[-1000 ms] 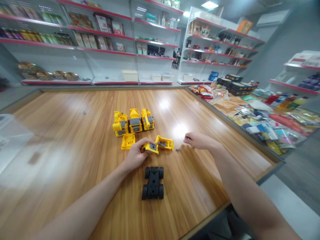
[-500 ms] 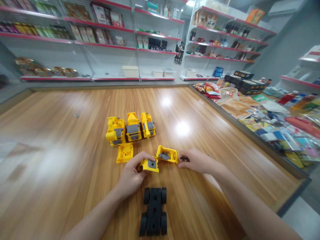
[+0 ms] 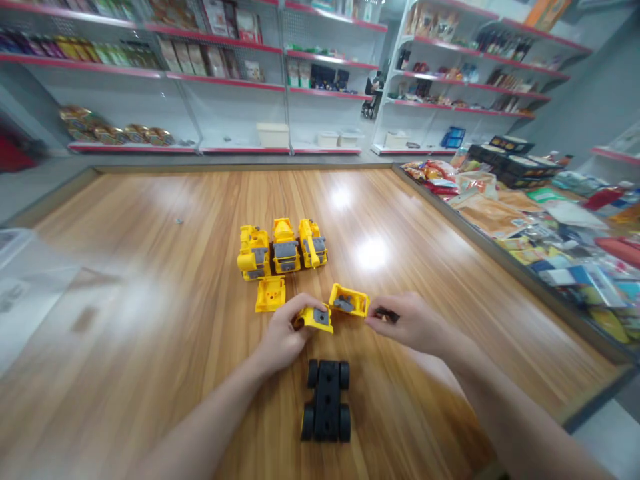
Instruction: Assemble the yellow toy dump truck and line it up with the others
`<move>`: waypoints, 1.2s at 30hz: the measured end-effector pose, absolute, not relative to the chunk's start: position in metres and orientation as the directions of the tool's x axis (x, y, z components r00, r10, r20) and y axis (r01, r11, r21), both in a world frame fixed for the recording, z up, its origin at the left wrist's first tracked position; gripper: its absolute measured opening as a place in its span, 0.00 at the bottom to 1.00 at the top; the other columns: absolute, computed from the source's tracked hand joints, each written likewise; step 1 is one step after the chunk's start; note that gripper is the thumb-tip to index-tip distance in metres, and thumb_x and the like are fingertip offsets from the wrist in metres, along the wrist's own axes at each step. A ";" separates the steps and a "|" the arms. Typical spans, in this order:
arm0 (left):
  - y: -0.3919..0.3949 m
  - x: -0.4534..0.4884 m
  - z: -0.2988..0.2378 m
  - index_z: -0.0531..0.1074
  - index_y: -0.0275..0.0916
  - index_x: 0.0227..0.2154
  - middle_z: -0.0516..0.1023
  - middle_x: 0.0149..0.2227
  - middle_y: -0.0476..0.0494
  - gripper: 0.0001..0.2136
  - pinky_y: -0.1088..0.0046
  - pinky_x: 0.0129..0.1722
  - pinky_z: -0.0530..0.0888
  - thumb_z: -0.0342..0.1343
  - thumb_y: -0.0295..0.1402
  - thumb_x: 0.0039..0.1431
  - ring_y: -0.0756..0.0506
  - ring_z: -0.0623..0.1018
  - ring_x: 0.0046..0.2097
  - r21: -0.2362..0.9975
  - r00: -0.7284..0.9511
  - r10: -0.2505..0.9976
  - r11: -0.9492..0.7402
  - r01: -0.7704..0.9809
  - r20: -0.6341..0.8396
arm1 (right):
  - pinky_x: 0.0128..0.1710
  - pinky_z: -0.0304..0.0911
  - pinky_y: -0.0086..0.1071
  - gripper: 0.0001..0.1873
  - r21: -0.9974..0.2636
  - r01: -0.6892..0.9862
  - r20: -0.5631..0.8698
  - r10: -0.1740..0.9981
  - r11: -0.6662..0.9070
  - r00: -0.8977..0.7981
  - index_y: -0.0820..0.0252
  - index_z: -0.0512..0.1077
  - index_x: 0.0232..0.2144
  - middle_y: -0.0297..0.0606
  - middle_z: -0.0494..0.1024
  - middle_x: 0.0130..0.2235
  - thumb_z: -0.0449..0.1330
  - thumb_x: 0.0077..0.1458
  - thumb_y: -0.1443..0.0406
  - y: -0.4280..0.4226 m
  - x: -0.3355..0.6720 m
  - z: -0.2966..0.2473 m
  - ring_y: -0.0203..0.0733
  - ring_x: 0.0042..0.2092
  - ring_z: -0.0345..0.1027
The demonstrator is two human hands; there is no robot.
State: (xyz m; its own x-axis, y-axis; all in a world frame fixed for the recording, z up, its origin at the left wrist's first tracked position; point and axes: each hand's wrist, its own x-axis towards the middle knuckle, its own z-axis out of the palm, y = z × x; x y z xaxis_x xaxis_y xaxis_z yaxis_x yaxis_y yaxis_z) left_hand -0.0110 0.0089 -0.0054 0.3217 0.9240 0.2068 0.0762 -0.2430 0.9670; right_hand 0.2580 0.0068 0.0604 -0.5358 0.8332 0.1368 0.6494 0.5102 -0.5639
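Steady yellow cab (image 3: pixel 318 319) gripped in left hand (image 3: pixel 286 340); hold dark piece (image 3: pixel 389 314), pinched in right hand (image 3: pixel 419 325), clear of yellow tray (image 3: pixel 360 307).

Shop, or shop-like room: white shelving (image 3: pixel 230 113) with red edge strips (image 3: pixel 225 81), stocked with bottles (image 3: pixel 80 49) and cartons (image 3: pixel 218 18); heaped bagged goods (image 3: pixel 493 212) beside wooden tabletop (image 3: pixel 215 200).

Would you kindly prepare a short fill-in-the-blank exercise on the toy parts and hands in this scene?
1. The yellow plastic toy part with a grey panel is held in the ____ hand.
2. The black plastic chassis shows ____ wheels.
3. Beyond the hands, ____ yellow-and-grey toy vehicles stand in a row.
4. Inside the yellow open-topped plastic box lies something coloured ____.

Missing words: left; four; three; grey.
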 end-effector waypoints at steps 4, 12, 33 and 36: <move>0.017 -0.011 -0.004 0.73 0.37 0.38 0.76 0.38 0.44 0.10 0.72 0.40 0.70 0.62 0.31 0.51 0.46 0.75 0.39 0.979 0.352 0.915 -0.202 -0.022 0.197 | 0.30 0.57 0.25 0.07 -0.535 0.611 0.310 0.808 0.584 -0.501 0.58 0.75 0.34 0.33 0.78 0.30 0.61 0.57 0.61 -0.006 0.226 0.072 0.32 0.27 0.66; 0.024 -0.009 -0.005 0.73 0.36 0.37 0.75 0.36 0.46 0.12 0.72 0.38 0.69 0.63 0.30 0.49 0.47 0.73 0.37 0.972 0.397 0.892 -0.235 -0.007 0.219 | 0.30 0.57 0.25 0.13 -0.618 0.596 0.362 0.859 0.512 -0.363 0.61 0.74 0.31 0.33 0.76 0.28 0.62 0.56 0.56 0.007 0.190 0.045 0.32 0.28 0.66; 0.024 -0.009 -0.009 0.72 0.39 0.39 0.75 0.38 0.45 0.09 0.72 0.39 0.69 0.61 0.31 0.54 0.46 0.74 0.39 0.969 0.414 0.891 -0.236 0.068 0.187 | 0.29 0.58 0.32 0.20 -0.079 0.962 -0.165 0.955 -0.261 0.245 0.66 0.77 0.32 0.52 0.79 0.33 0.64 0.49 0.52 0.034 0.336 0.060 0.50 0.35 0.74; 0.023 -0.009 -0.009 0.72 0.39 0.39 0.74 0.38 0.45 0.09 0.72 0.39 0.69 0.61 0.30 0.54 0.46 0.74 0.39 0.967 0.429 0.884 -0.242 0.079 0.186 | 0.28 0.59 0.32 0.19 -0.075 0.961 -0.271 0.933 -0.267 0.238 0.66 0.77 0.29 0.49 0.79 0.30 0.70 0.41 0.55 0.034 0.345 0.050 0.48 0.32 0.74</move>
State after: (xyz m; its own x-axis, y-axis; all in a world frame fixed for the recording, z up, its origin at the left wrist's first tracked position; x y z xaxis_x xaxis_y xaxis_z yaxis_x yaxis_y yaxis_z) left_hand -0.0090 0.0234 -0.0092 0.4289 0.8840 0.1859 0.0788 -0.2416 0.9672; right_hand 0.3451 0.0343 0.0500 0.2385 0.9326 -0.2708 0.9607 -0.2674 -0.0748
